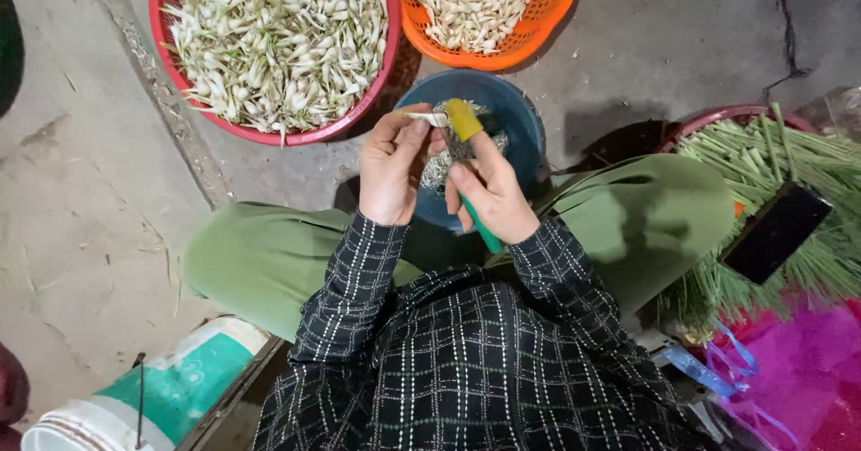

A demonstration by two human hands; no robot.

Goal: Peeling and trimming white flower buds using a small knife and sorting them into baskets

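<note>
Pinching a small white bulb stalk (429, 118) w/ left hand (392, 169), fingertips closed on its end, above the blue bowl (520, 119). Right hand (491, 195) wrapped shut round a green-handled knife (480, 227), yellow-capped thumb (463, 119) pressing near the stalk. Looks light, thin, prob. soft & easily bruised; best gripped at the firmer bulb end, gently. Red basket (269, 134) & orange basket (502, 52) of similar stalks beyond.
</note>
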